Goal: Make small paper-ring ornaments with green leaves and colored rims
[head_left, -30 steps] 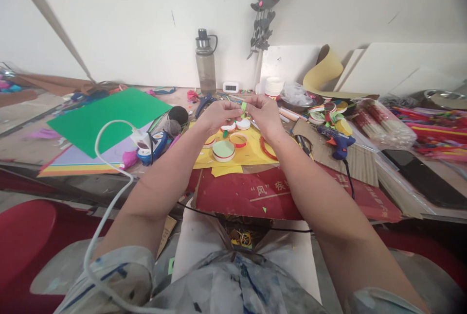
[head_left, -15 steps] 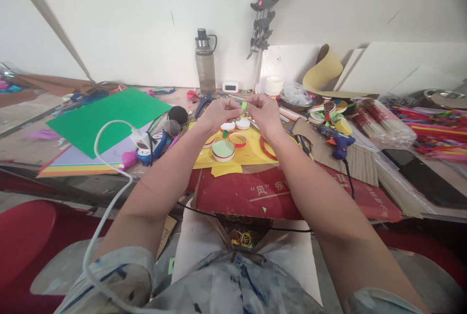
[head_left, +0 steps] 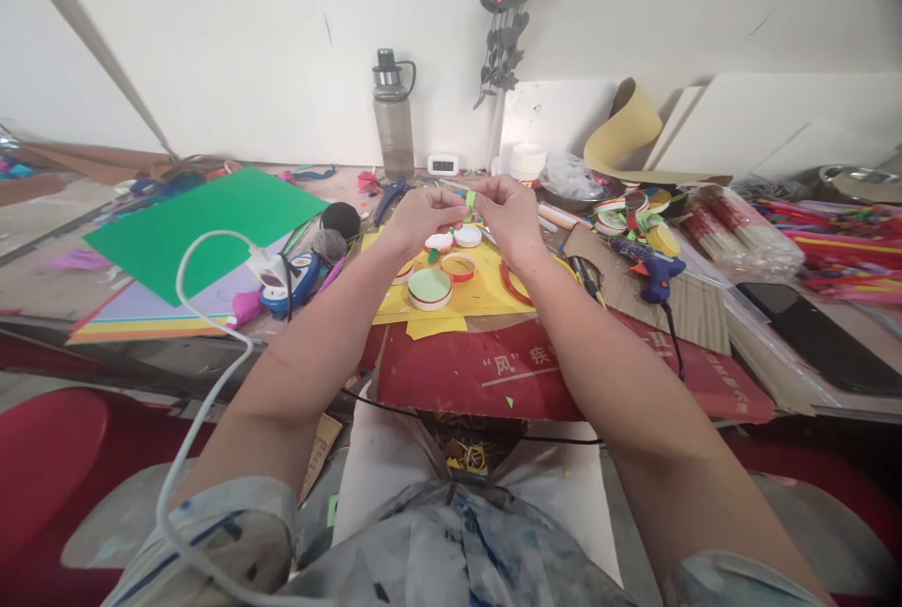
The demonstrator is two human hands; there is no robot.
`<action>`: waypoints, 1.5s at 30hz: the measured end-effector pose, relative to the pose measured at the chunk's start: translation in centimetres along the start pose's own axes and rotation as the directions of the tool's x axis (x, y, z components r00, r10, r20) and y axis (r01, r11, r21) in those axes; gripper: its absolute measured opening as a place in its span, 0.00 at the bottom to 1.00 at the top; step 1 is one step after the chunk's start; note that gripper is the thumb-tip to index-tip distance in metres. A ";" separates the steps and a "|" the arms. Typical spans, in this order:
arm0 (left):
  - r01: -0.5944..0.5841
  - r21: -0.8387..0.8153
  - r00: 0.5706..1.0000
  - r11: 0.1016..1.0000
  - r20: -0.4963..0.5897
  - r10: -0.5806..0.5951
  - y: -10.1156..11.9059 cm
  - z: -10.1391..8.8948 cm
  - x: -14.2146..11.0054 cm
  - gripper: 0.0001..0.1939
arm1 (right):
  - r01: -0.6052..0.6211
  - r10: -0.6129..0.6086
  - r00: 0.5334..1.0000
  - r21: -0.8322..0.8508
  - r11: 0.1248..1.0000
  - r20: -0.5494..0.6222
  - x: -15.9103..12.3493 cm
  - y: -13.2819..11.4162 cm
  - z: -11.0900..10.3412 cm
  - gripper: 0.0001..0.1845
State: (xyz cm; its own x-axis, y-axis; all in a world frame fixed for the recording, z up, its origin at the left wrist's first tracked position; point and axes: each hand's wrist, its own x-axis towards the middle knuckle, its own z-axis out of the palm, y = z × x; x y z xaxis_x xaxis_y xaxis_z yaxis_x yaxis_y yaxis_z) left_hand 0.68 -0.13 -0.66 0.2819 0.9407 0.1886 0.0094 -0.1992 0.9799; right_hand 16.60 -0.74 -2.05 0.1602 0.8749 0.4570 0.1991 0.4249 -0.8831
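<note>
Between my two hands is a small light-green paper piece (head_left: 470, 200), raised above the yellow sheets. My left hand (head_left: 431, 215) pinches it from the left, fingertips closed. From the other side my right hand (head_left: 508, 212) pinches it between thumb and fingers. Below them on the yellow paper (head_left: 395, 310) lie a round piece with a pale green top (head_left: 429, 288), an orange-red paper ring (head_left: 458, 267) and white discs (head_left: 468, 236). A red ring (head_left: 517, 286) is partly hidden behind my right forearm.
A blue glue gun (head_left: 659, 276) rests on cardboard at the right, near a black phone (head_left: 821, 336). Green paper (head_left: 204, 229) and a white-plugged cable (head_left: 266, 261) are at the left. Behind stand a water bottle (head_left: 393, 123), a small clock (head_left: 443, 163) and paper cups (head_left: 528, 163).
The view has shifted very slightly. Both hands stay pinched on the green paper piece in almost the same place; nothing is let go.
</note>
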 end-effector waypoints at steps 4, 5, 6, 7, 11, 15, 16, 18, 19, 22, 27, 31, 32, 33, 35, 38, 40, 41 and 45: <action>-0.002 -0.050 1.000 0.999 0.014 0.003 0.0 0.0 0.0 0.11 | -0.001 0.002 1.000 0.023 1.000 -0.007 -0.1 0.0 0.0 0.03; 0.015 -0.076 1.000 0.997 0.018 -0.014 0.0 0.0 0.0 0.10 | -0.001 0.001 1.000 0.029 1.000 -0.003 -0.1 -0.1 0.0 0.04; 0.037 -0.100 0.999 0.994 0.025 -0.034 0.1 0.0 0.0 0.10 | 0.001 -0.001 1.000 0.035 0.999 -0.001 -0.1 -0.1 0.0 0.04; 0.062 -0.121 0.998 0.991 0.033 -0.058 0.3 0.0 0.0 0.10 | 0.005 -0.005 1.000 0.038 0.999 0.000 -0.1 0.0 0.0 0.04; 0.167 -0.153 0.985 0.974 0.064 -0.159 0.8 0.1 -0.2 0.10 | 0.040 -0.041 0.999 0.031 0.999 0.016 0.0 0.1 0.0 0.05; 0.200 -0.174 0.980 0.964 0.048 -0.195 1.1 0.2 -0.3 0.13 | 0.118 -0.117 0.993 -0.009 0.993 0.022 -0.1 0.0 0.0 0.06; 0.201 -0.177 0.980 0.963 0.040 -0.197 1.1 0.2 -0.4 0.13 | 0.139 -0.138 0.990 -0.024 0.990 0.021 -0.1 -0.1 0.0 0.06; 0.201 -0.179 0.980 0.963 0.032 -0.198 1.1 0.2 -0.4 0.14 | 0.174 -0.173 0.985 -0.046 0.984 0.021 -0.2 -0.1 0.0 0.06; 0.201 -0.176 0.980 0.964 0.034 -0.198 1.2 0.2 -0.4 0.14 | 0.187 -0.187 0.982 -0.052 0.981 0.020 -0.3 -0.1 0.1 0.06; 0.199 -0.163 0.980 0.966 0.060 -0.192 1.3 0.0 -0.4 0.14 | 0.206 -0.204 0.978 -0.051 0.977 0.028 -0.3 -0.1 0.1 0.06; 0.175 -0.129 0.984 0.976 0.062 -0.168 1.9 -0.4 -0.3 0.10 | 0.226 -0.224 0.973 -0.030 0.974 0.057 -0.2 0.0 0.2 0.03; 0.166 -0.124 0.986 0.978 0.044 -0.161 2.2 -0.3 -0.3 0.11 | 0.232 -0.231 0.971 -0.015 0.973 0.066 0.1 -0.1 0.3 0.03; 0.169 -0.130 0.986 0.977 0.041 -0.165 2.2 -0.3 -0.3 0.11 | 0.225 -0.224 0.972 -0.007 0.974 0.065 0.1 -0.2 0.3 0.04; 0.174 -0.139 0.985 0.975 0.042 -0.169 2.1 -0.2 -0.4 0.12 | 0.213 -0.213 0.975 0.007 0.977 0.064 0.2 -0.2 0.3 0.05; 0.187 -0.170 0.982 0.968 0.045 -0.182 2.1 -0.1 -0.5 0.11 | 0.177 -0.180 0.981 0.048 0.983 0.076 0.4 -0.2 0.3 0.06; 0.211 -0.249 0.977 0.945 0.015 -0.214 2.0 0.0 -0.5 0.07 | 0.120 -0.131 0.986 0.109 0.987 0.104 0.6 -0.2 0.2 0.06; 0.224 -0.318 0.971 0.921 -0.009 -0.239 2.0 0.0 -0.5 0.05 | 0.093 -0.108 0.988 0.130 0.987 0.108 0.7 -0.1 0.2 0.05; 0.235 -0.354 0.967 0.905 -0.012 -0.256 2.0 -0.1 -0.4 0.05 | 0.083 -0.097 0.990 0.134 0.988 0.106 0.7 -0.1 0.2 0.04; 0.303 -0.489 0.941 0.818 0.016 -0.339 1.9 -0.5 -0.1 0.07 | 0.046 -0.061 0.993 0.135 0.990 0.105 0.6 0.2 0.2 0.07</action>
State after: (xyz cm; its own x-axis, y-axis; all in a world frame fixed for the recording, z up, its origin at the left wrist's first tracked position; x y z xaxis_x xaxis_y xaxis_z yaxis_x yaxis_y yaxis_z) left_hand 0.19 -0.47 1.17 0.2776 0.9480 -0.1557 -0.3760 0.2563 0.8905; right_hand 16.52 -0.10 -1.97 0.0452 0.8670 0.4963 0.0736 0.4926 -0.8671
